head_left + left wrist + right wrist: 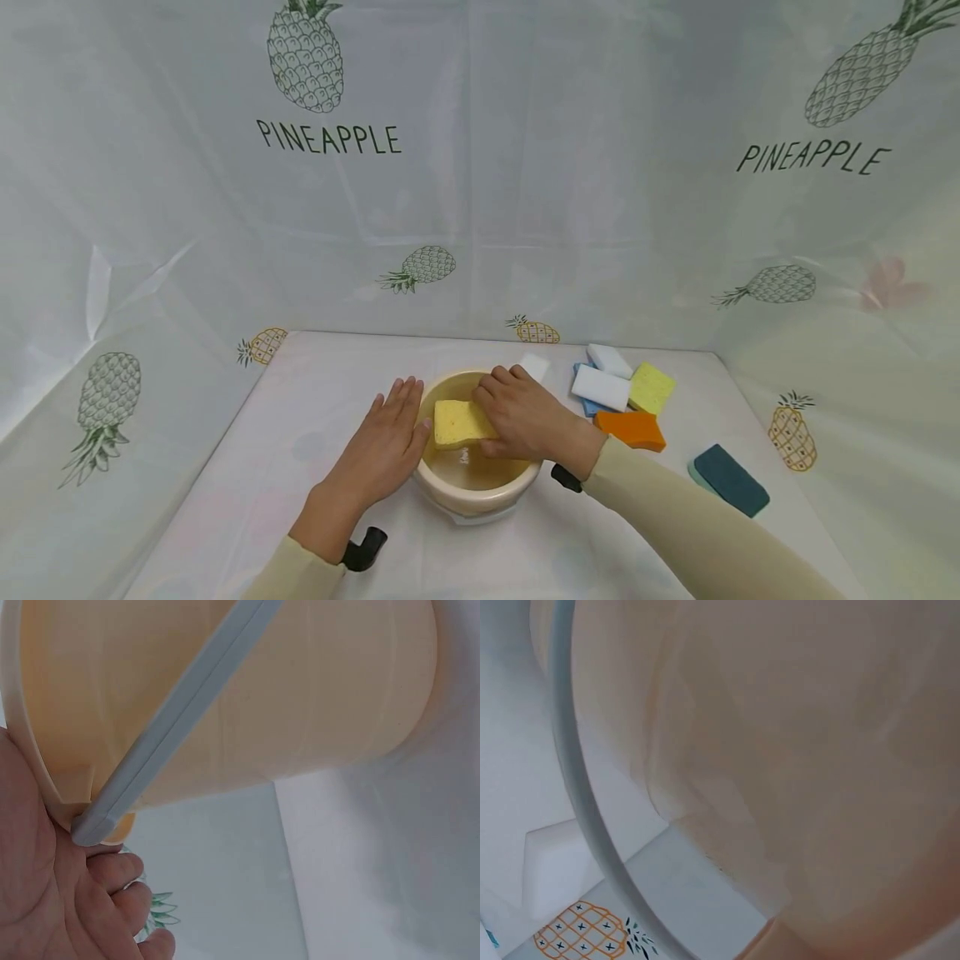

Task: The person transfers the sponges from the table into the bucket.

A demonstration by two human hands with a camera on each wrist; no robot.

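On the table (300, 446) stood the cream bucket (471, 502). Against the bucket's left rim rested my left hand (381, 448), fingers extended; at the bucket's mouth, my right hand (519, 414) gripped one end of the yellow sponge (459, 423).

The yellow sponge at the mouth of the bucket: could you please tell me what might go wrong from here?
The right hand holds the yellow sponge near one end, so it might twist or slip from the fingers.

The left hand rests against the bucket and does not seem to grip it firmly, so a hard push from the other side could shift or tip it.

The grey handle hangs down outside and might catch on a wrist.
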